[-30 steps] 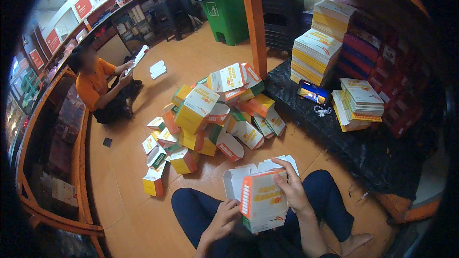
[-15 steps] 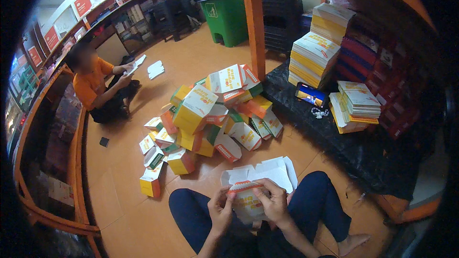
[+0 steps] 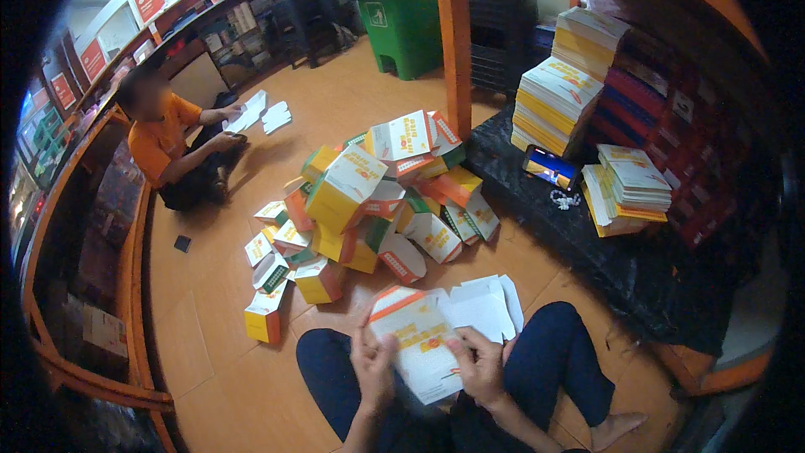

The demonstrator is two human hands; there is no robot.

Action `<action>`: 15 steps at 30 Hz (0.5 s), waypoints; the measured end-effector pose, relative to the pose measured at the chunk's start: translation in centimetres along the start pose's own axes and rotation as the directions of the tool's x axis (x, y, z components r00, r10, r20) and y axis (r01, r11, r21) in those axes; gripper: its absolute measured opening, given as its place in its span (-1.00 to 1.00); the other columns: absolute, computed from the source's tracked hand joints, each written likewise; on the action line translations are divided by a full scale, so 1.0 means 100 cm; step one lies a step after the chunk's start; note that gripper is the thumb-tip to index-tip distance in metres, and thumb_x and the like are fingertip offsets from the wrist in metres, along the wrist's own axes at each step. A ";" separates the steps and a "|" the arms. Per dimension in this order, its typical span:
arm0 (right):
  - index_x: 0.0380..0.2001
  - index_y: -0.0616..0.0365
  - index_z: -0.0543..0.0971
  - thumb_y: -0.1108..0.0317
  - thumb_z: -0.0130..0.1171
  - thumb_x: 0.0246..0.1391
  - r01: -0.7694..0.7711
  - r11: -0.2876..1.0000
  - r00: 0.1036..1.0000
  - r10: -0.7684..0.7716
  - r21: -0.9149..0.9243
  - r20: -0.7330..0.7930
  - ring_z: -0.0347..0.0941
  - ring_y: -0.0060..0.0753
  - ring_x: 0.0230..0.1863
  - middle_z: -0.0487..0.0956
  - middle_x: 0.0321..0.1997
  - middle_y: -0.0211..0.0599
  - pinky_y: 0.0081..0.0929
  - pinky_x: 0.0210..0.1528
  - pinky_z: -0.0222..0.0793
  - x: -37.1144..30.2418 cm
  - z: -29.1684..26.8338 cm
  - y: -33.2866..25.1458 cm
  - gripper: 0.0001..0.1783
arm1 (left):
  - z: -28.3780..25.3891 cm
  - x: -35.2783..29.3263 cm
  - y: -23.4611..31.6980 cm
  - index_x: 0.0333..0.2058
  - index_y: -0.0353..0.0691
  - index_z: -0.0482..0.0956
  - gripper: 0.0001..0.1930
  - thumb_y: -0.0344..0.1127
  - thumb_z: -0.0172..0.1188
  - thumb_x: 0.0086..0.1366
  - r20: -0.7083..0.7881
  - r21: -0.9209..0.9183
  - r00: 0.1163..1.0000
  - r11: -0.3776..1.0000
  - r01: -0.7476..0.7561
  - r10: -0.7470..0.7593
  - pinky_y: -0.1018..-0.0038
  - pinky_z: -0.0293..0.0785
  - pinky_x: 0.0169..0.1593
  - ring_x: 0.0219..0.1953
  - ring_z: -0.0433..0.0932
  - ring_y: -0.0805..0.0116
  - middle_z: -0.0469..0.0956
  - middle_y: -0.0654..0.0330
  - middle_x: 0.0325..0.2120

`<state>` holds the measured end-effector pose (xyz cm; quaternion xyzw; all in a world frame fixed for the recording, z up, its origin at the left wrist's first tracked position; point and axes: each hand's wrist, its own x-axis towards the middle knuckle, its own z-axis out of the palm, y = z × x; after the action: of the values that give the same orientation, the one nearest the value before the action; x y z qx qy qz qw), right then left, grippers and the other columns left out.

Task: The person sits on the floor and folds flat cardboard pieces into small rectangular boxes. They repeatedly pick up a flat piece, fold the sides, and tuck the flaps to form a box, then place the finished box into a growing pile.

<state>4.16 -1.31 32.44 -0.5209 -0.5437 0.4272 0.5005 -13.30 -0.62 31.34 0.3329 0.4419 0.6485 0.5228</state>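
- The printed card (image 3: 419, 351) is the middle of my clock; it is held up low in the view.
- The left hand (image 3: 373, 369), at 8 o'clock, pinches its edge, thumb in front.
- The right hand (image 3: 480, 371), at 4 o'clock, grips the other side, thumb on the front too.
- I think this step is handling one box card. I can't tell how far it is folded.
- My guess: moving it calls for both hands and a soft squeeze, since the card looks thin and easy to bend.
- White cards (image 3: 482, 306) lie at 2 o'clock, just beside it. I can't tell if they touch.
- A heap of boxes (image 3: 342, 180) sits at 11 o'clock, yellow, white, orange and green.
- The printed card has big yellow letters and an orange stripe. The boxes and the tall stack (image 3: 553, 105) at 1 o'clock have yellow letters too.
- The green bin (image 3: 398, 29) at 12 o'clock has a white picture sign.
- The red poster (image 3: 149, 2) at 11 o'clock has writing too small to read.
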 end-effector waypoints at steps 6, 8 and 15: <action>-0.17 0.34 0.64 0.34 0.13 0.34 -0.030 0.974 0.995 0.052 0.226 -0.091 0.55 -0.60 -0.29 0.69 -0.32 -0.28 -0.58 -0.18 0.43 0.016 -0.019 -0.006 -0.76 | -0.008 -0.026 -0.009 0.15 -0.33 0.44 -0.60 -0.45 0.22 0.36 0.384 0.280 0.898 0.954 0.108 -0.214 0.41 0.52 -0.01 -0.11 0.61 0.37 0.64 0.14 -0.14; -0.10 0.26 0.65 0.38 0.30 0.18 -0.092 0.949 0.996 0.090 0.301 0.018 0.52 -0.59 -0.22 0.66 -0.22 -0.30 -0.58 -0.08 0.40 0.021 -0.025 -0.007 -0.75 | -0.021 -0.022 -0.013 0.06 -0.33 0.50 -0.67 -0.47 0.25 0.33 0.327 0.282 0.918 0.950 0.133 -0.225 0.41 0.53 -0.01 -0.13 0.62 0.35 0.65 0.13 -0.18; -0.13 0.14 0.69 0.58 0.49 -0.11 0.242 0.950 0.901 -0.295 0.196 0.317 0.45 -0.58 -0.17 0.58 -0.09 -0.29 -0.56 -0.06 0.40 0.027 -0.017 0.020 -0.61 | -0.053 0.000 -0.015 -0.21 -0.29 0.68 -0.83 -0.38 0.33 0.24 0.184 0.170 0.979 0.984 0.060 -0.092 0.44 0.57 -0.06 -0.21 0.64 0.34 0.67 0.10 -0.26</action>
<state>6.25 1.47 30.98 -0.3188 -0.6549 0.4781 0.4908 -17.50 -1.68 27.87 0.4182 0.4538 0.5546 0.5582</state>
